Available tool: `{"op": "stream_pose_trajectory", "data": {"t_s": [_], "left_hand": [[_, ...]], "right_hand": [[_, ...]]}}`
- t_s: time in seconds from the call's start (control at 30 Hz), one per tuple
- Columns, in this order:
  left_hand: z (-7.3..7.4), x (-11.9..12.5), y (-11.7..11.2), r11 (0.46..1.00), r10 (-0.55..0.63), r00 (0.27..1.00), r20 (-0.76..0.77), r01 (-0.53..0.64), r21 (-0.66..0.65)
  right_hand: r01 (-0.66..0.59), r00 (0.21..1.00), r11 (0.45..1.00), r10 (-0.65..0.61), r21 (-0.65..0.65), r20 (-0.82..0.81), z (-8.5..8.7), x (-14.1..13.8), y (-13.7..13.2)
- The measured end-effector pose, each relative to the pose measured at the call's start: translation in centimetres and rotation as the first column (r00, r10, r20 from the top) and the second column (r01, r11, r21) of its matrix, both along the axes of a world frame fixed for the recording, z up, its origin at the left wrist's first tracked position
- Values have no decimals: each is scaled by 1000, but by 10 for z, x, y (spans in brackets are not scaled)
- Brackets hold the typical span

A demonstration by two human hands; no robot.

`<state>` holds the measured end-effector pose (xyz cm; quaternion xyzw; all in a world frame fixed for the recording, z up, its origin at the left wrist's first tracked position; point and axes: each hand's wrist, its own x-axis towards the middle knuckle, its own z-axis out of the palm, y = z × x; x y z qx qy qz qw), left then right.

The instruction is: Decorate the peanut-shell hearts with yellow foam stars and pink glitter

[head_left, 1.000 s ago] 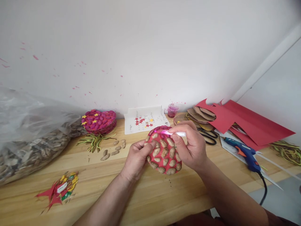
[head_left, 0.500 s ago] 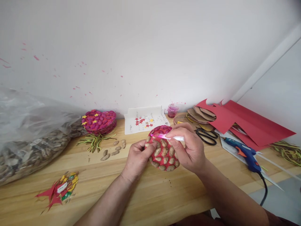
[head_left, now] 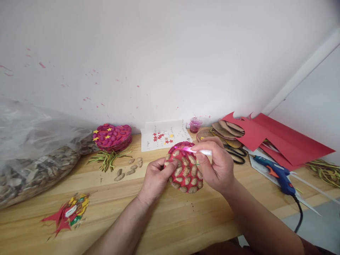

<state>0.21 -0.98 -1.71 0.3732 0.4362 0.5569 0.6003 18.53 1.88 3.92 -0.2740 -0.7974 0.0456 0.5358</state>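
My left hand (head_left: pixel 158 176) pinches the left edge of a round red disc (head_left: pixel 183 173) covered with peanuts, thumb on its front. Along the disc's upper edge the peanuts are painted magenta; those lower down are bare tan shell. My right hand (head_left: pixel 216 164) is closed around a white paintbrush (head_left: pixel 203 152), whose magenta-stained tip lies at the disc's upper part. Behind the disc, a paper sheet (head_left: pixel 148 140) carries small red and yellow stars. A clear cup (head_left: pixel 195 125) with magenta paint stands against the wall.
At left are a plastic bag of peanuts (head_left: pixel 39 170), a magenta peanut-covered piece (head_left: pixel 113 137), loose peanuts (head_left: pixel 130 172) and paper scraps (head_left: pixel 69 214). At right lie black scissors (head_left: pixel 236 153), cardboard discs (head_left: pixel 225 129), red paper (head_left: pixel 287 141) and a blue glue gun (head_left: pixel 276 173).
The brush tip has moved right and slightly up along the disc's upper part, with my right hand shifting the same way. My left hand and the disc stay almost in place.
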Motion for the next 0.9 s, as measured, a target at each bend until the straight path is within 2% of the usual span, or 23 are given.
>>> {"op": "stream_pose_trajectory", "data": {"t_s": [0.13,0.3,0.5,0.9], "left_hand": [[-1,0,0,1000,2,1000,-5,-2,17],[-2,0,1,998,12,999,-49,-9,64],[-6,-2,2,996,32,988,-154,-18,90],[-5,-3,2,988,47,972,-232,-12,152]], "right_hand": [[-35,999,999,35,0,2,0,1,0],[13,1000,1000,-13,2,-23,0,3,1],[-9,999,1000,9,-3,-32,1,4,2],[10,998,999,-12,-36,-58,3,5,2]]}}
